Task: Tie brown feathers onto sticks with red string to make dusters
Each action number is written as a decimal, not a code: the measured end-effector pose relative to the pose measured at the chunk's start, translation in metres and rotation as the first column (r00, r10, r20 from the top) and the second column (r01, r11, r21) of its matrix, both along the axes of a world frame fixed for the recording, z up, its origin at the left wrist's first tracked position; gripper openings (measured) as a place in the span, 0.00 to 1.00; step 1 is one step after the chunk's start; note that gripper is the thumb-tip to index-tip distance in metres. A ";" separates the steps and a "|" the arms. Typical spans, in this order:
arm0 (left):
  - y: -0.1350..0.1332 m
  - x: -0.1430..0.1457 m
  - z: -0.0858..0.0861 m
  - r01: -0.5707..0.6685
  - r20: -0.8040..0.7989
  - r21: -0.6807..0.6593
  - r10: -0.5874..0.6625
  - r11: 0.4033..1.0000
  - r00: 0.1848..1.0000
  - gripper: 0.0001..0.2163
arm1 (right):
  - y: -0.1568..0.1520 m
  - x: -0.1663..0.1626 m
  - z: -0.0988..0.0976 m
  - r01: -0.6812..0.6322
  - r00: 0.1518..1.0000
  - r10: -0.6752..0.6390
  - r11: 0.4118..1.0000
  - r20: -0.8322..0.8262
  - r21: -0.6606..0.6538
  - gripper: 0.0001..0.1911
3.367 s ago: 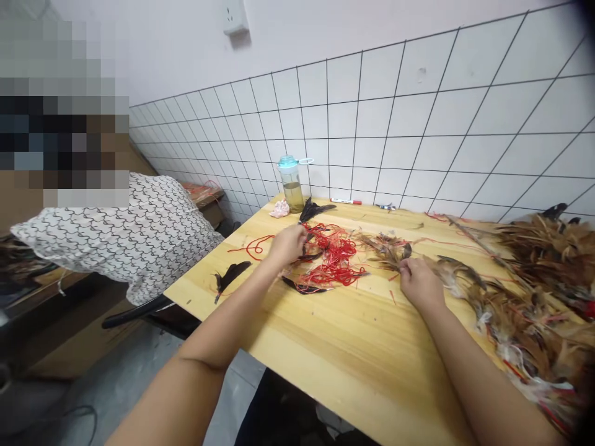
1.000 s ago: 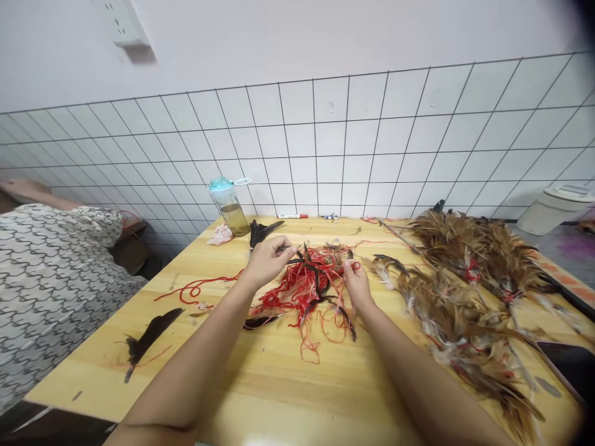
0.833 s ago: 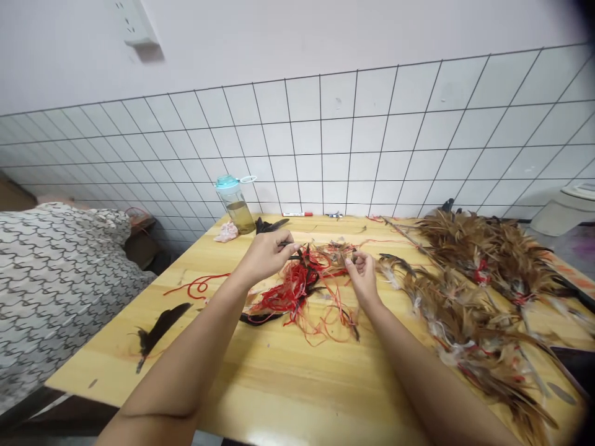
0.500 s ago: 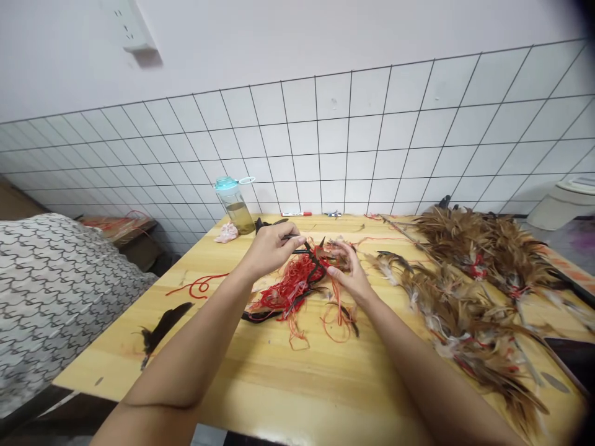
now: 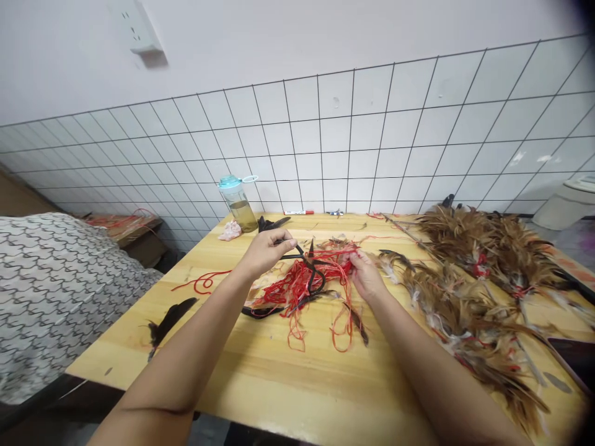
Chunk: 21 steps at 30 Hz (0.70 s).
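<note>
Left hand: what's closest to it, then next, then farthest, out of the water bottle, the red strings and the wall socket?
1. Red strings: right beside the left hand, on its right.
2. Water bottle: behind it, by the tiles.
3. Wall socket: high up the wall.

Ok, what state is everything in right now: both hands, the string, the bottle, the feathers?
left hand: pinched shut on a dark feather, raised.
right hand: closed on red string.
red string: tangled, part lifted between the hands, loops hanging down.
bottle: upright, lid on, part full.
brown feathers: heaped, lying flat.
black feather: lying flat, alone.
</note>
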<state>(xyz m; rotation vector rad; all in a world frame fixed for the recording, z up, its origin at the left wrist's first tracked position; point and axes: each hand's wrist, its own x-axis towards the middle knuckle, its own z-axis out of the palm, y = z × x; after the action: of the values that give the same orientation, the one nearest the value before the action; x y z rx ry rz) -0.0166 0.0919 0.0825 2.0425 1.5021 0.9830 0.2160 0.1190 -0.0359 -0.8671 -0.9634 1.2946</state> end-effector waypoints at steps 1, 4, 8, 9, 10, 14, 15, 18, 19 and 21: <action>0.000 -0.003 -0.001 -0.013 -0.023 -0.004 0.013 1.000 1.000 0.12 | 0.002 0.004 0.002 0.043 0.999 -0.043 0.999 -0.025 0.002 0.17; -0.002 -0.012 -0.005 -0.018 -0.069 -0.009 0.018 1.000 0.997 0.12 | 0.007 0.013 0.010 0.119 0.988 -0.117 0.993 -0.100 0.011 0.15; -0.007 -0.016 -0.006 0.037 -0.061 -0.053 -0.040 0.998 0.997 0.13 | 0.009 0.021 0.026 0.183 0.967 -0.172 0.982 -0.189 0.041 0.14; -0.008 -0.016 -0.005 0.051 -0.064 -0.053 -0.054 0.997 0.996 0.13 | 0.008 0.023 0.033 0.207 0.960 -0.192 0.977 -0.205 0.056 0.15; -0.009 -0.014 -0.004 0.064 -0.071 -0.049 -0.068 0.997 0.995 0.13 | 0.006 0.024 0.041 0.226 0.955 -0.206 0.971 -0.213 0.076 0.15; -0.014 -0.008 0.003 0.083 -0.131 -0.021 -0.085 0.996 0.988 0.12 | -0.012 0.030 0.086 0.205 0.975 -0.183 0.959 -0.125 0.197 0.16; -0.015 -0.006 0.004 0.079 -0.136 -0.008 -0.080 0.997 0.988 0.12 | -0.017 0.033 0.096 0.201 0.979 -0.187 0.953 -0.084 0.225 0.15; -0.015 -0.007 0.004 0.072 -0.095 0.040 -0.068 0.997 0.993 0.11 | -0.019 0.045 0.110 0.249 0.969 -0.236 0.926 -0.079 0.283 0.12; -0.014 -0.009 0.004 0.057 -0.086 0.048 -0.053 0.997 0.995 0.10 | -0.015 0.049 0.107 0.283 0.959 -0.265 0.916 -0.101 0.284 0.10; -0.014 -0.013 0.002 0.016 -0.083 0.054 -0.011 0.998 0.996 0.10 | 0.002 0.056 0.088 0.342 0.940 -0.341 0.926 -0.037 0.159 0.08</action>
<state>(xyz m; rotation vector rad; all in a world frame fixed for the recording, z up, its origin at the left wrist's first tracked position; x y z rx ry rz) -0.0297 0.0775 0.0850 2.1536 1.5167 0.9548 0.2716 0.1211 0.0517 -0.8571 -0.8537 0.9074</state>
